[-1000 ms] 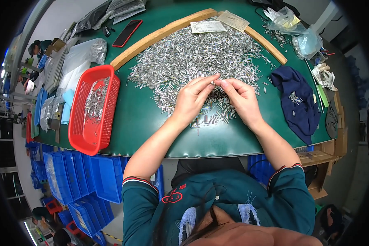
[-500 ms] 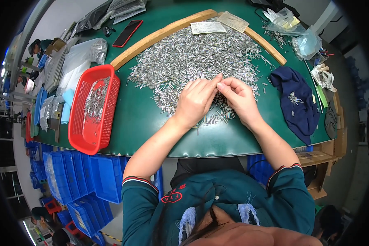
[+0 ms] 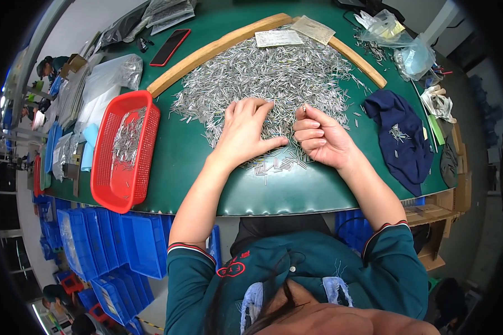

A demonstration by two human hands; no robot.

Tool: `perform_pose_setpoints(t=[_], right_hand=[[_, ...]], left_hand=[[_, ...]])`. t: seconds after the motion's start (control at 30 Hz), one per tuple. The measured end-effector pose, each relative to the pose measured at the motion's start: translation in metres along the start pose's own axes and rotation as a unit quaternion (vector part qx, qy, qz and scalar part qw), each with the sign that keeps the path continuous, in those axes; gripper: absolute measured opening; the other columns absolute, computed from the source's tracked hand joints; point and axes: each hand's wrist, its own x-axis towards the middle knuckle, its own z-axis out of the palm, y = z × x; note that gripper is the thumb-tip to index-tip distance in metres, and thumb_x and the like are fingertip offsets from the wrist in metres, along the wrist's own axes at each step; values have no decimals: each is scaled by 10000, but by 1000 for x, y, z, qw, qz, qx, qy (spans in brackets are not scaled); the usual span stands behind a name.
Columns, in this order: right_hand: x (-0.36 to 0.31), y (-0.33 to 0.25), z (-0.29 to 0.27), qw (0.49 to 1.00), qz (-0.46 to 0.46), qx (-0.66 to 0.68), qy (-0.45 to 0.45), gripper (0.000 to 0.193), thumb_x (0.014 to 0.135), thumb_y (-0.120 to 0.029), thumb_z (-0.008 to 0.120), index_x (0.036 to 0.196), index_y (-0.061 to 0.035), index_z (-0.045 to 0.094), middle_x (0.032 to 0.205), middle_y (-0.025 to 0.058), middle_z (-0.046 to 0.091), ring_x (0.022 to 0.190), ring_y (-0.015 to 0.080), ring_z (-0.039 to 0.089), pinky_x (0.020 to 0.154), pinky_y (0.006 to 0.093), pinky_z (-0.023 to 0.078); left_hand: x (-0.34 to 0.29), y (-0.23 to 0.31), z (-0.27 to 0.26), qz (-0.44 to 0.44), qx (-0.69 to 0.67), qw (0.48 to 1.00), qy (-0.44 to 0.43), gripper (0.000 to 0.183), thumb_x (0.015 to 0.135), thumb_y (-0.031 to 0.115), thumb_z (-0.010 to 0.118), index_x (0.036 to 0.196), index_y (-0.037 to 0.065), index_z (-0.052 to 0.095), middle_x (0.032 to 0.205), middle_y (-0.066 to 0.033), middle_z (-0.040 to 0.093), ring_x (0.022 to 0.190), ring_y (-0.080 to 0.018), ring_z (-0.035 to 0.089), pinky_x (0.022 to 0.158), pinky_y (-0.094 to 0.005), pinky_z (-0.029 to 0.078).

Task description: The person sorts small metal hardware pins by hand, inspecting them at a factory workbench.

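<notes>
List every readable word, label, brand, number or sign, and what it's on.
Shirt: red letters in an oval, large enough to make out; wording withheld.
Shirt, just above the oval: small red characters; wording withheld.
Left slip, at the pin pile's far edge: print too small to read.
Right slip: faint marks, too blurred to read.
Nothing else legible.

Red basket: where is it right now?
In the head view, the red basket stands on the left side of the green table, near its front edge, left of the heap of metal pins and the left hand.
</notes>
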Motion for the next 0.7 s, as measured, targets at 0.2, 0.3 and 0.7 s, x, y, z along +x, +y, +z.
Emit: perform_pose_setpoints(t=[0.2,0.3,0.7], right_hand=[[2,1,0,1000,2,5,-1,200,929,-260,464,913,-70,525,603,-64,365,480,17,323,377,150,267],[1,-1,-2,1000,4,5,-13,198,926,-257,468,911,-68,525,614,-58,377,491,20,337,385,151,279],[0,11,10,928,-181,-292,142,234,869,-230,561,987,-29,571,706,-59,457,582,17,390,457,148,310]], left_hand=[[-1,1,15,16,79,996,-42,278,721,264,671,947,110,624,904,-34,529,962,-216,497,970,-515,283],[-1,2,18,34,86,996,-7,121,741,186,646,848,131,642,835,0,523,903,-192,514,976,-512,283],[5,9,8,-68,-249,961,97,127,765,105,631,887,93,664,850,-37,598,840,-179,567,784,-311,427]])
